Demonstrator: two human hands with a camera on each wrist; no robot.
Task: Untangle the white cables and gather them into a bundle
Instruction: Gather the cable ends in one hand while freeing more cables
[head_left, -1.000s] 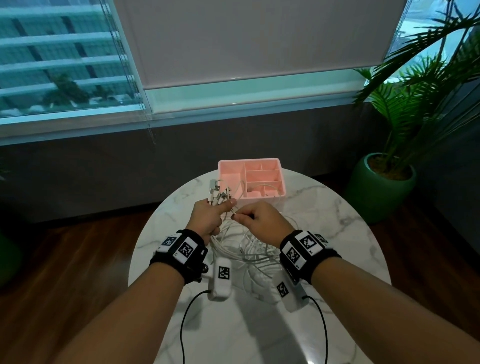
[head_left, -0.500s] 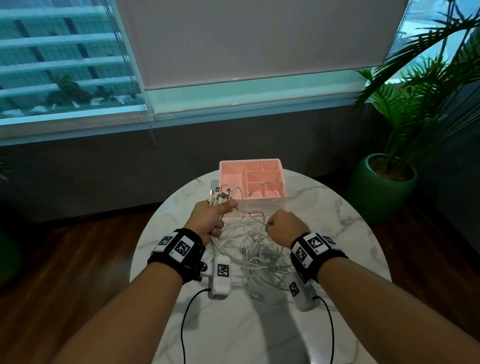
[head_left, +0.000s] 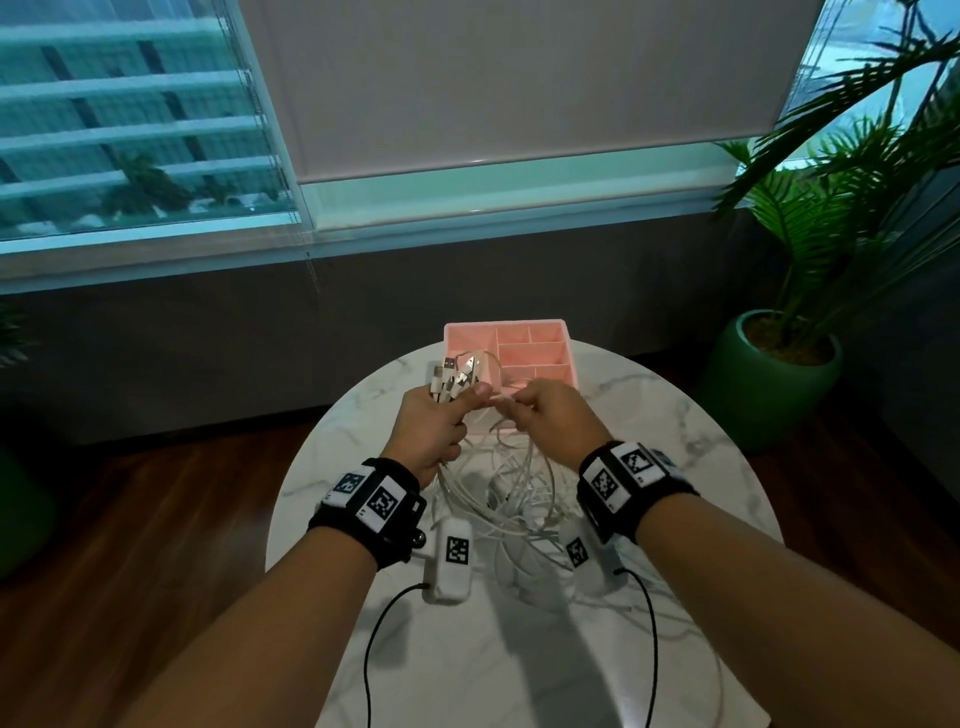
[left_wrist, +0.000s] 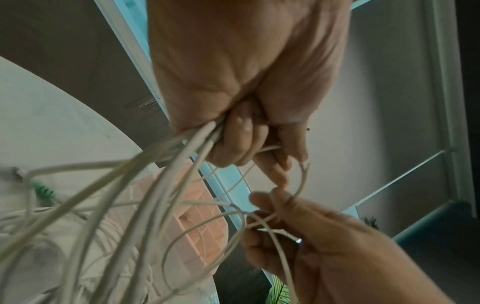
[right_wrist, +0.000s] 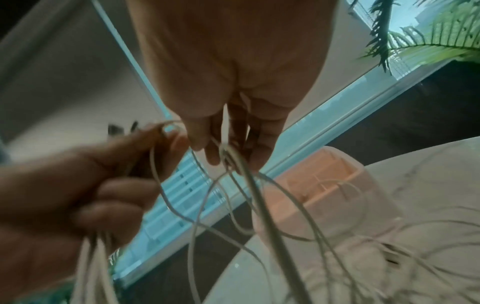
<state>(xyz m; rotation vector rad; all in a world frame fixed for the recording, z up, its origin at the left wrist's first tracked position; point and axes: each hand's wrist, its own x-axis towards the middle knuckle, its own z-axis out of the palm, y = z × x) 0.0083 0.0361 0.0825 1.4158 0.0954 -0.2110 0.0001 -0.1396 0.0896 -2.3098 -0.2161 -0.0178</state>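
Gathering in progress, roughly midway by the look of it.

Item: white cables. Several plug ends stand collected in a cluster above the left hand, just in front of the pink tray. The strands run down through that fist and spill out below it. The rest lies as a loose heap on the counter, on the near side of the pink tray, between the two wrists. Loops cross one another there; judged as tangled and not bundled.

Left hand: fingers curled tight round a sheaf of strands, thumb pressed over the top.

Right hand: touching or just beside the left, fingers pinching one thin strand that arcs across to the left hand. In the wrist views this strand passes through other loops. Probably the next one being fed into the held group.

Done: plug ends of several cables lined up in one grip.
Left: freeing the remaining strands from the heap, drawing the slack lengths together, forming one bundle. One strand lies over the pink tray rim.

Writing and brands: none readable. Black-and-white square code markers on both wristbands and on the small white units beneath each wrist; no lettering. Pink tray unmarked.
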